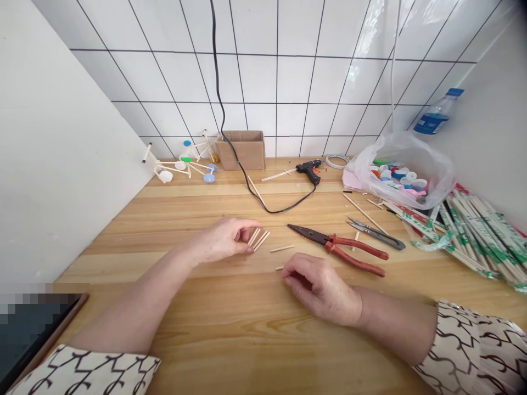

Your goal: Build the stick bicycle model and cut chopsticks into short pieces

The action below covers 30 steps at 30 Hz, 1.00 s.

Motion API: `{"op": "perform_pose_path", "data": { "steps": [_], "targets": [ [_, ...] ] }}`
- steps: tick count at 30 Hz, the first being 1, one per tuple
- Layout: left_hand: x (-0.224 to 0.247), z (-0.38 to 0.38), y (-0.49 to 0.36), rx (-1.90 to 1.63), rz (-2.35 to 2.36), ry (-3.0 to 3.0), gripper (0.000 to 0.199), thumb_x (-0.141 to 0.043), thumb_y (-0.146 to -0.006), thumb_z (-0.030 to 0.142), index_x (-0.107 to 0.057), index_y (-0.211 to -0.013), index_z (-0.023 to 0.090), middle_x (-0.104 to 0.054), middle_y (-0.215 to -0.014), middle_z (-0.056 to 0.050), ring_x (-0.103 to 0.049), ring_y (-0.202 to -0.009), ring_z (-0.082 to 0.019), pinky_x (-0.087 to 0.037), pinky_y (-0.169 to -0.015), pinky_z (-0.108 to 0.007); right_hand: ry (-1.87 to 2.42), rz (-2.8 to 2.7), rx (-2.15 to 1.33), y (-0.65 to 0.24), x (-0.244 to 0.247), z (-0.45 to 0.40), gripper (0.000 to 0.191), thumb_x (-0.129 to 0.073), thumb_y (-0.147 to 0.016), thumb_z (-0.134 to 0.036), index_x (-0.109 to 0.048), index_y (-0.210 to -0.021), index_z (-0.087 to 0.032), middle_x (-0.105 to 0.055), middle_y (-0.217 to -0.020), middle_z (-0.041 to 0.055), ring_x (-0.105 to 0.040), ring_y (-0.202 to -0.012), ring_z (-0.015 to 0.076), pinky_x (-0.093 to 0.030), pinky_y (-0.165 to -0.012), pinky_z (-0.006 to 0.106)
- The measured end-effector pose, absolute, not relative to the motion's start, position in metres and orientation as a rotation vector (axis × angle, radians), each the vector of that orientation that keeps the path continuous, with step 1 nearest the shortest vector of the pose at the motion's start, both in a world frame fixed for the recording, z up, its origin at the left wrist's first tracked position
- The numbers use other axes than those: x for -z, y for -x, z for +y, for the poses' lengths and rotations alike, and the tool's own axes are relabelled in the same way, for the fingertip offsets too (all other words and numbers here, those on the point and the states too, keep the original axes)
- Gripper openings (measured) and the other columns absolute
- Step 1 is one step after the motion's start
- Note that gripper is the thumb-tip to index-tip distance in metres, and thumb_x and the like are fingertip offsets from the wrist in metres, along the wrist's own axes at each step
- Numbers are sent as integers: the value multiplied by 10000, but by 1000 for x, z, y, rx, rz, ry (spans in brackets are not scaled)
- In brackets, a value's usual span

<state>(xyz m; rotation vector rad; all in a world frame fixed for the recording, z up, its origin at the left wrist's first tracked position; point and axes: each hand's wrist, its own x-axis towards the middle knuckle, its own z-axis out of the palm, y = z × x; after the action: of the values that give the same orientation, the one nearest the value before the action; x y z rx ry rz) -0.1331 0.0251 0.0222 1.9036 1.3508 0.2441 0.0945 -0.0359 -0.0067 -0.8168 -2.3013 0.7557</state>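
Observation:
My left hand (222, 240) rests on the wooden table, thumb and index finger apart. Several short wooden sticks (260, 241) lie side by side at its fingertips. My right hand (323, 288) is closed in a pinch on another short stick, whose pale end (279, 268) pokes out to the left of the fingers. A single loose stick (282, 248) lies between my two hands. Just beyond my right hand are long-nose pliers (329, 240) with red handles, their jaws pointing left. Small thread snips (377, 233) lie to the right of the pliers.
A black glue gun (309, 170) with its cord stands behind, near a cardboard box (242, 151). Stick-and-cap models (185, 164) sit back left. At right are a plastic bag (362, 181) of bottle caps, wrapped chopsticks (486, 230) and a bottle (436, 115). A dark-screened device (37, 334) lies front left.

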Motion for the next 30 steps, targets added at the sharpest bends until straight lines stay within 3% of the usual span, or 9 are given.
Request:
{"op": "perform_pose_path", "data": {
  "steps": [12,20,30],
  "targets": [
    [-22,26,135,-280,1339,-1868,528,-630,-624,342,-582,-1131,201,-504,-643,49,-415,-515,-98,-333,-489,-206,815,-2298,-761,-95,7,-36,145,-461,-765,-48,-521,-797,-175,-577,-719,30,-520,-657,139,-431,-609,242],
    [-15,27,129,-440,1565,-1777,223,-581,-645,382,-638,-704,175,-644,-649,-17,-569,-610,-167,-410,-545,-247,806,-2296,-759,-94,6,-35,138,-453,-772,-55,-516,-794,-176,-578,-713,33,-520,-648,140,-436,-599,244],
    [-13,25,123,-402,1696,-1846,184,-539,-647,346,-620,-664,182,-642,-583,-7,-563,-541,-159,-369,-471,-236,819,-2292,-766,-94,4,-37,144,-458,-762,-47,-519,-787,-175,-577,-707,31,-523,-646,140,-436,-596,243]
  ]
}}
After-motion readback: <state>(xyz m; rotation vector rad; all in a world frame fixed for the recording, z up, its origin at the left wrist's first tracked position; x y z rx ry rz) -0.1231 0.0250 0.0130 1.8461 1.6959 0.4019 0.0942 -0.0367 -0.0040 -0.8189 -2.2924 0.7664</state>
